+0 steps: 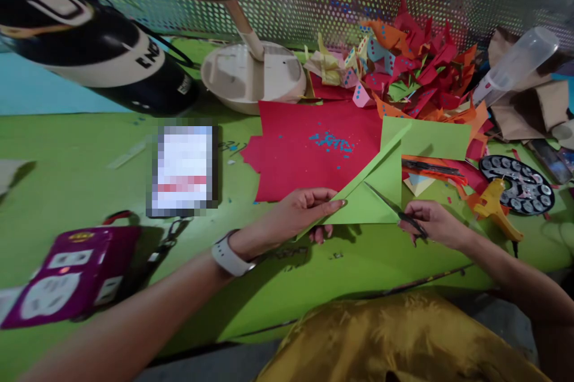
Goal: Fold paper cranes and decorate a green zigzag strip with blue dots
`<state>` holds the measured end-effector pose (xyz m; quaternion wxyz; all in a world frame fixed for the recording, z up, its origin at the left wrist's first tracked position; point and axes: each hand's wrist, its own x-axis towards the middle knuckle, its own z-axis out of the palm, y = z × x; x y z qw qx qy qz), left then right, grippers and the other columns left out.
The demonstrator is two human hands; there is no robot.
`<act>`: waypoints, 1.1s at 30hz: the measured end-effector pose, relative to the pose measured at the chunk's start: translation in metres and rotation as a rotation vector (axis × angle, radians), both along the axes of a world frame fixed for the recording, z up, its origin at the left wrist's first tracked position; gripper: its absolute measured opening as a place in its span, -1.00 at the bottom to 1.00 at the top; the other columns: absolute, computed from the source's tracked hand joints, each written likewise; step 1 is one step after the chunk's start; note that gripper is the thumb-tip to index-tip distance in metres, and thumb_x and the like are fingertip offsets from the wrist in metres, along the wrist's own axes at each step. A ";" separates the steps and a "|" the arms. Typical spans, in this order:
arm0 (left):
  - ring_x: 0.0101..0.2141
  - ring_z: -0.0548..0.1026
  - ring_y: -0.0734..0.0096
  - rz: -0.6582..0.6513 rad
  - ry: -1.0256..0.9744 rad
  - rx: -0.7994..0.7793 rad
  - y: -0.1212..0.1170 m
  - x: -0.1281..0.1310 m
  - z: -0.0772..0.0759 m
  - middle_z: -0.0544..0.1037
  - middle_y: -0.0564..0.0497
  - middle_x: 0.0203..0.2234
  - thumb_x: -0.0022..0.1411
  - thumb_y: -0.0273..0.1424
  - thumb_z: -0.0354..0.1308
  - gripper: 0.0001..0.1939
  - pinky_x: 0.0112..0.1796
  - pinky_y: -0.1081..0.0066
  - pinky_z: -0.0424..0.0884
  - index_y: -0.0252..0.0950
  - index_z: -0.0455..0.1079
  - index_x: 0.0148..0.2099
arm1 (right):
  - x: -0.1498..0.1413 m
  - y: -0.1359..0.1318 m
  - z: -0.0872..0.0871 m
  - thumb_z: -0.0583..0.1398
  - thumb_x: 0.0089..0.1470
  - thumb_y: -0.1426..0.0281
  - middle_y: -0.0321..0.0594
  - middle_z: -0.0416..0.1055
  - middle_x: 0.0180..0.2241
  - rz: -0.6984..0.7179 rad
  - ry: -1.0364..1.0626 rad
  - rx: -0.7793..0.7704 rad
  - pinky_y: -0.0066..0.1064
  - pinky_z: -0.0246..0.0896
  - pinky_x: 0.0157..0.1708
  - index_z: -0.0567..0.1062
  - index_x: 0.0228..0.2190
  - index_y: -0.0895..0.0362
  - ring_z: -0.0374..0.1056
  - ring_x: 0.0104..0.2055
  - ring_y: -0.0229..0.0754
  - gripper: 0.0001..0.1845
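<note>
My left hand point(316, 210) pinches the lower left corner of a light green sheet of paper point(381, 199), thumb on top and fingers beneath. A narrow strip along the sheet's slanted left side is folded or partly cut. In my right hand point(428, 223) is a pair of scissors point(388, 202) with dark handles, its blades pointing up and left over the green paper. Whether the blades are apart cannot be made out. Behind the paper lies a red sheet point(287, 155) with small blue paper bits point(334, 143) scattered on it.
A heap of cut coloured paper point(417, 65) fills the back right. On the right are a yellow glue gun point(495, 205) and a black palette point(520, 185). A fan base point(233, 80), large bottle point(107, 41), phone point(183, 170) and purple power strip point(76, 274) stand left.
</note>
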<state>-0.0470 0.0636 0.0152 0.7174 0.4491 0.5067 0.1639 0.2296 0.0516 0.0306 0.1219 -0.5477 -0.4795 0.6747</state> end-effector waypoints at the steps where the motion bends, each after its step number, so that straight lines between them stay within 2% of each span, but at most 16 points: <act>1: -0.71 0.40 0.58 0.000 -0.002 -0.001 0.000 0.000 0.000 0.49 0.16 -0.70 0.13 -0.11 0.26 -0.66 -0.64 0.59 0.32 -0.27 0.34 -0.27 | 0.000 0.000 0.000 0.42 -0.32 -0.07 -0.45 0.28 -0.68 0.000 0.004 0.005 -0.54 -0.01 -0.67 0.31 -0.58 0.12 0.20 -0.65 -0.42 -0.41; 6: -0.71 0.40 0.59 0.012 0.000 0.002 -0.001 0.001 0.003 0.49 0.16 -0.69 0.15 -0.13 0.25 -0.68 -0.64 0.60 0.32 -0.27 0.33 -0.28 | 0.000 0.000 0.000 0.41 -0.28 -0.06 -0.45 0.28 -0.67 0.004 0.031 0.012 -0.52 0.08 -0.64 0.31 -0.57 0.11 0.23 -0.63 -0.40 -0.42; 13: -0.70 0.39 0.58 0.031 0.024 -0.005 -0.001 0.001 0.008 0.48 0.16 -0.69 0.17 -0.15 0.23 -0.71 -0.63 0.57 0.31 -0.27 0.35 -0.28 | -0.003 0.001 0.003 0.41 -0.34 -0.09 -0.46 0.30 -0.68 -0.011 0.010 0.002 -0.50 0.11 -0.64 0.31 -0.58 0.11 0.24 -0.64 -0.39 -0.39; 25: -0.71 0.38 0.57 0.025 0.002 -0.014 0.001 0.001 0.006 0.48 0.15 -0.69 0.15 -0.13 0.26 -0.69 -0.63 0.56 0.31 -0.27 0.35 -0.27 | -0.002 0.002 0.001 0.42 -0.33 -0.06 -0.43 0.32 -0.68 -0.014 0.018 -0.010 -0.53 0.04 -0.66 0.31 -0.59 0.11 0.24 -0.64 -0.39 -0.41; 33: -0.71 0.38 0.58 0.022 0.002 -0.014 0.001 0.001 0.006 0.48 0.15 -0.69 0.17 -0.15 0.25 -0.71 -0.63 0.57 0.32 -0.27 0.34 -0.27 | -0.001 0.001 -0.003 0.43 -0.32 -0.04 -0.44 0.30 -0.68 -0.014 0.035 -0.006 -0.51 0.11 -0.63 0.32 -0.58 0.12 0.25 -0.63 -0.39 -0.42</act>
